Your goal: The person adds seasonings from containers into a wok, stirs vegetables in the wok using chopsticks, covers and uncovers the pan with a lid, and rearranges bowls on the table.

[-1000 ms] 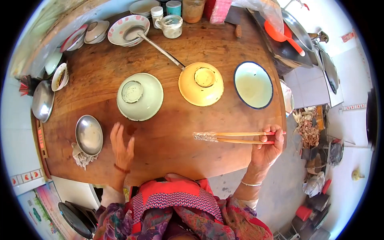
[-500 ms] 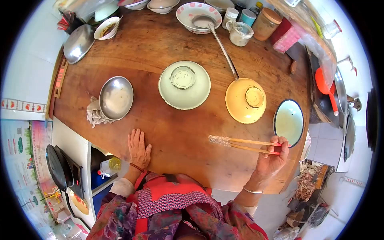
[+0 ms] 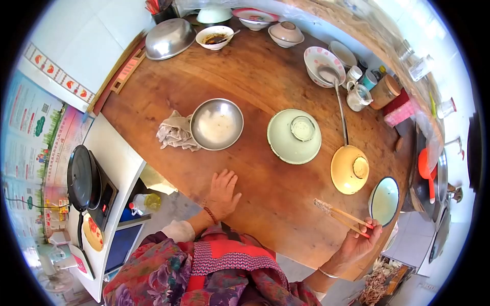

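My right hand (image 3: 361, 239) grips a pair of chopsticks (image 3: 343, 217) by their red ends, above the table's right front. Something whitish and translucent clings to their tips; I cannot make out what. My left hand (image 3: 223, 195) lies on the front edge of the wooden table with its fingers stretched out, holding nothing. Beyond it sits a shallow metal bowl (image 3: 217, 124) with a few crumbs inside, touching a crumpled cloth (image 3: 173, 131). A pale green bowl (image 3: 286, 145) and a yellow bowl (image 3: 343, 173) rest upside down. Close to my right hand stands a blue-rimmed white bowl (image 3: 384, 201).
A long-handled ladle (image 3: 340, 109) lies in a pink-patterned bowl (image 3: 311, 58), its handle reaching the yellow bowl. Jars (image 3: 359, 97) line the back right. An upturned metal basin (image 3: 169, 38) and a bowl of dark sauce (image 3: 214, 38) stand at the back left.
The view has turned left, so the table and bowls appear farther right. My right hand keeps hold of the chopsticks, and my left hand still rests on the table edge.
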Demonstrator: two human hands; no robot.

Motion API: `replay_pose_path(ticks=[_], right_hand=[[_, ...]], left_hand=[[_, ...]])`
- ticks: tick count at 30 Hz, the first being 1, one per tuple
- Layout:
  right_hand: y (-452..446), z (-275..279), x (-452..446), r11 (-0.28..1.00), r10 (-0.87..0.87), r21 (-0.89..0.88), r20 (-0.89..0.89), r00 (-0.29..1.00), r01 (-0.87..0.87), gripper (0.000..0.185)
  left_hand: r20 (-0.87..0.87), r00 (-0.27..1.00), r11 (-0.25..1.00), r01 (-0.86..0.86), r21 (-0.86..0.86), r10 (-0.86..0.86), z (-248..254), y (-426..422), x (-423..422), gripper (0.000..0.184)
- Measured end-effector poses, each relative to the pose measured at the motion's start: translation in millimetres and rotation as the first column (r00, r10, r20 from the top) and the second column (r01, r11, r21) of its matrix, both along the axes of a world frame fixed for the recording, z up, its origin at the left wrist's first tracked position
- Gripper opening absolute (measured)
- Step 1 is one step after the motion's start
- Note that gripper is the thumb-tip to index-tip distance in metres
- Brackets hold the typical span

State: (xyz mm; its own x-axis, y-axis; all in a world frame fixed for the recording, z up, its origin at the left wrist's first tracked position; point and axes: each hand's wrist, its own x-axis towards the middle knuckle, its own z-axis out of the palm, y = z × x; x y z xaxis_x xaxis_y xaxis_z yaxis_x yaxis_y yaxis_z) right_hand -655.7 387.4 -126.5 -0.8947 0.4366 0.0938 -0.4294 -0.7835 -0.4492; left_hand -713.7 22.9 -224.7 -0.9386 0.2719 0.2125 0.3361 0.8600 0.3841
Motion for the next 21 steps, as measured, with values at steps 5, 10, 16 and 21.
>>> replay_pose_path(ticks=[5,10,16,21], right_hand=[[21,12,26,0.979,-0.204,0.013,0.052,0.978,0.204,0.015],[62,13,55,0.948,-0.314,-0.016,0.084,0.946,0.317,0.014],[112,-8,74,0.945,-0.319,0.073,0.006,0.948,0.317,0.021],[133,-11,71,0.940,-0.335,0.077,0.030,0.942,0.332,0.023]], left_hand=[[-0.139,0.948,0.912,0.313,0.265,-0.285,26,72,-38,0.057],[-0.189,0.856,0.784,0.517,0.344,-0.481,50,189,-92,0.060],[-0.135,0.749,0.740,0.662,0.117,-0.649,42,313,-122,0.062],[-0.146,0.769,0.780,0.625,-0.027,-0.622,26,358,-137,0.048]])
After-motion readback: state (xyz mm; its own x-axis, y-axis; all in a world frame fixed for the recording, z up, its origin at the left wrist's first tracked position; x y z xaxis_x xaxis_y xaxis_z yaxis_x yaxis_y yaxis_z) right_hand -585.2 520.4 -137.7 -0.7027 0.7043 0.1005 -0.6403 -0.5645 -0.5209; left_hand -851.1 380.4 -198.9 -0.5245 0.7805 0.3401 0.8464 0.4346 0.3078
